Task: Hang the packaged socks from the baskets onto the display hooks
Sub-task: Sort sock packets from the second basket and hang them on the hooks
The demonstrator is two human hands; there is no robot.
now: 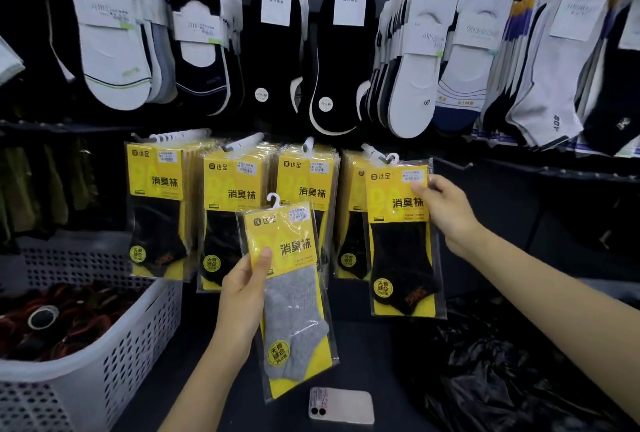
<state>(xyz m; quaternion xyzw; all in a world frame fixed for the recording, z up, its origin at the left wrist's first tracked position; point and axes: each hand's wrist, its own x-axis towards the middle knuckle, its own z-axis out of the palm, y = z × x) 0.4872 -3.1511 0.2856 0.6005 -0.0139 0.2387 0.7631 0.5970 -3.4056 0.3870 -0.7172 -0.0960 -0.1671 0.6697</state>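
Observation:
My left hand (244, 288) grips a yellow-carded pack of grey socks (294, 296) by its left edge, held tilted in front of the display, its white hanger free in the air. My right hand (445, 208) pinches the upper right edge of a yellow pack of black socks (403, 241), whose white hanger sits at the tip of the rightmost display hook (375, 152). Three more hooks (242, 143) to the left carry rows of the same yellow packs (157, 210).
A white perforated basket (114, 359) with dark and red items stands at lower left. A phone (341, 405) lies on the dark shelf below the grey pack. Black plastic bags (502, 372) fill the lower right. White and black socks (343, 61) hang above.

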